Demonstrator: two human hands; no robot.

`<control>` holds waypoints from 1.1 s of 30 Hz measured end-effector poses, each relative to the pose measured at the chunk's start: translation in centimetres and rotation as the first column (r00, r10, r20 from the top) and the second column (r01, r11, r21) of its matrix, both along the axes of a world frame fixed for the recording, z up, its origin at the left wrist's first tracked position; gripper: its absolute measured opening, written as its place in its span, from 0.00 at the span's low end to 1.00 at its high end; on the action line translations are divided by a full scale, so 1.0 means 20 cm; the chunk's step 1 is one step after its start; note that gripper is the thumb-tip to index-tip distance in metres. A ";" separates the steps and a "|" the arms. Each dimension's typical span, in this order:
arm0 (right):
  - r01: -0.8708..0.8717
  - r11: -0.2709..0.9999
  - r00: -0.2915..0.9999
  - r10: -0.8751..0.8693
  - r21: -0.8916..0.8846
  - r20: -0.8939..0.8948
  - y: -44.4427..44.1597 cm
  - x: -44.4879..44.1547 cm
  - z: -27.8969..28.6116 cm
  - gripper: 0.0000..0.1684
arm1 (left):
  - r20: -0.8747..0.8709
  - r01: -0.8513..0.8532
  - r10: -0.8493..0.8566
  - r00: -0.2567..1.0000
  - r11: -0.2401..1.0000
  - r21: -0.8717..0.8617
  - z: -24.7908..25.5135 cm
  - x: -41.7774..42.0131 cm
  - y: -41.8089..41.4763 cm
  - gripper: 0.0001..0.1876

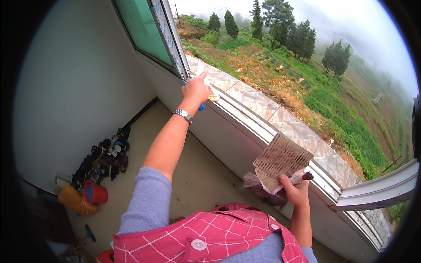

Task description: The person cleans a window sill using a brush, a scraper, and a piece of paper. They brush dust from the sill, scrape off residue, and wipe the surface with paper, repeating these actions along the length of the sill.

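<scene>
My left hand (196,88) reaches to the window track (236,110) beside the sliding window's frame. It grips a piece of printed white and orange paper (213,95), and a blue object (201,107) shows under the palm. My right hand (297,190) holds a dirty, creased sheet of paper (283,157) with printed rows, together with a brush (302,178) whose short dark bristles point right. Purplish-grey bristles of a larger brush (265,190) hang below the sheet; its handle is hidden.
A green-tinted window pane (143,29) stands at upper left. Stone tiles (260,102) line the outer sill, with a grassy slope beyond. A white frame (378,190) crosses at right. Shoes (98,161), a red bucket (95,191) and a yellow container (74,199) sit by the left wall.
</scene>
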State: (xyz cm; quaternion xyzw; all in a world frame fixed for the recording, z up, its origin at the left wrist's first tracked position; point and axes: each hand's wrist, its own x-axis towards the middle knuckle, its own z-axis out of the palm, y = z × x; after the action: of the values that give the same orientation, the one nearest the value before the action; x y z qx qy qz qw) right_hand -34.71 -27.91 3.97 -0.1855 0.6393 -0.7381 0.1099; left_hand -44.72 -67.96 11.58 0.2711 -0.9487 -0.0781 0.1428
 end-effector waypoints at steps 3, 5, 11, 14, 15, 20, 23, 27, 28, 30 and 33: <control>-0.003 1.000 1.000 0.004 0.013 -0.008 0.01 0.00 -0.03 0.13 | 0.007 0.016 -0.015 1.000 1.000 -0.026 0.00 0.00 -0.02 0.33; -0.019 1.000 1.000 0.019 0.025 -0.022 0.01 0.00 -0.04 0.14 | 0.024 0.000 0.001 1.000 0.998 -0.058 -0.02 0.01 -0.03 0.36; -0.023 1.000 0.999 0.023 0.003 -0.036 0.01 0.00 -0.03 0.16 | 0.097 -0.038 0.047 0.994 0.995 -0.088 -0.02 0.04 0.01 0.39; -0.033 0.999 0.999 0.034 0.005 -0.037 0.01 0.00 -0.04 0.16 | 0.097 -0.086 0.094 0.991 0.993 -0.081 -0.06 0.03 0.03 0.41; -0.034 0.999 0.999 0.034 0.010 -0.040 0.01 0.00 -0.04 0.16 | 0.085 -0.099 0.104 0.991 0.993 -0.067 -0.07 0.03 0.04 0.41; -0.020 1.000 1.000 0.020 -0.003 -0.020 0.01 0.00 -0.05 0.17 | -0.039 -0.107 0.105 0.994 0.991 -0.078 -0.17 0.02 0.08 0.40; -0.045 0.999 0.999 0.045 0.023 -0.012 0.02 0.00 -0.06 0.18 | -0.170 -0.148 0.134 0.976 0.986 -0.074 -0.22 0.03 0.07 0.40; -0.054 0.998 0.998 0.055 0.022 -0.019 0.03 0.00 -0.06 0.17 | -0.352 -0.189 0.162 0.922 0.981 -0.043 -0.26 0.05 0.06 0.37; -0.049 0.999 0.999 0.049 0.020 -0.017 0.03 0.00 -0.06 0.17 | -0.367 -0.190 0.170 0.915 0.982 -0.019 -0.25 0.05 0.07 0.36; -0.072 0.997 0.997 0.073 0.040 -0.001 0.05 -0.01 -0.08 0.17 | -0.453 -0.212 0.182 0.873 0.977 -0.016 -0.27 0.05 0.06 0.33; -0.068 0.998 0.998 0.068 0.015 -0.015 0.04 0.00 -0.06 0.17 | -0.427 -0.249 0.234 0.873 0.968 0.023 -0.33 0.08 0.04 0.30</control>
State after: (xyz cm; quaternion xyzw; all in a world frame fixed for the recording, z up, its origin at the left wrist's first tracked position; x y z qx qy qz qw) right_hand -34.64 -27.16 2.76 -0.2122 0.6388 -0.7277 0.1312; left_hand -43.15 -67.09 5.06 0.3613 -0.8543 -0.1014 0.3597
